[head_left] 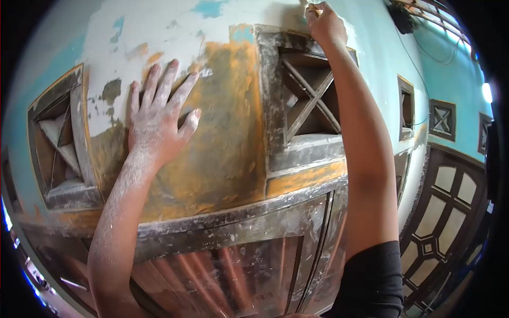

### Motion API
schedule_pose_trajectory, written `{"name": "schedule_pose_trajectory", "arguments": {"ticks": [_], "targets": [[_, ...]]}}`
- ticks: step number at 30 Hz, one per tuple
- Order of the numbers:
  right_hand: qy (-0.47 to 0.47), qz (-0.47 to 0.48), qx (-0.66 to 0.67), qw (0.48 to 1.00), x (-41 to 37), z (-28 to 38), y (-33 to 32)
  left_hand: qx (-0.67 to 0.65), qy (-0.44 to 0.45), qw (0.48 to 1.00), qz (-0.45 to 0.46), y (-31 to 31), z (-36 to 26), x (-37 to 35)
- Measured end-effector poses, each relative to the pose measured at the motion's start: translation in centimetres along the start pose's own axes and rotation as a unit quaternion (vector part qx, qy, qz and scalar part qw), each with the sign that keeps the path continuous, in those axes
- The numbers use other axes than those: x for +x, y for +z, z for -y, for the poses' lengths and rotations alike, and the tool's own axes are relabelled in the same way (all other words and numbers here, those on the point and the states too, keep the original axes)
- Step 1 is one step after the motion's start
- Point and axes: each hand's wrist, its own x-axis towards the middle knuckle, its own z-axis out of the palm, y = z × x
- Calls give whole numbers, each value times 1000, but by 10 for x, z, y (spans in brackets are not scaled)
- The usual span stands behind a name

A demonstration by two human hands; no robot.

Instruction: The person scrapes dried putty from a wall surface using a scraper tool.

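My left hand [159, 119], dusted white, lies flat with fingers spread on the scraped orange and white wall [228, 132] between two vent openings. Raised high above the right vent [307, 98], my right hand [326, 24] is closed on a thin tool handle [313, 7] whose working end is cut off by the top of the view. My right arm crosses in front of that vent, a black sleeve at its lower end.
A second vent [58, 143] sits at the left. Below runs a dusty wooden door frame [233, 222] with glass panes. To the right are a turquoise wall, more vents [441, 119] and a panelled door [445, 206].
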Motion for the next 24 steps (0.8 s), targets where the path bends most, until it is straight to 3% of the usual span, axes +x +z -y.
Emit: {"name": "schedule_pose_trajectory", "arguments": {"ticks": [4,9,11,12,15,16,19,20,21,24], "targets": [[-32,43,-27,998,-71,40,-19,8,2,1000,-29,7,2,1],[-56,8,22,998,-56,51,-11,5,4,999,-38,10,3,0],[3,62,77,995,-54,60,-11,5,4,999,-39,9,3,0],[-42,6,34,999,-64,59,-4,7,1,999,-41,9,2,0],[-89,43,12,995,-110,81,-10,-2,-2,999,-52,13,3,-2],[-64,81,-19,994,-113,96,-13,-12,4,998,-55,13,4,-2],[-69,49,5,996,-73,111,-3,-33,6,998,-58,13,4,1],[-28,101,55,993,-61,122,-13,-28,10,998,-63,13,5,1],[-78,43,16,996,-55,113,0,-22,16,997,-67,13,5,-2],[-71,65,-7,995,-97,127,-2,-22,12,998,-62,19,5,-13]]}}
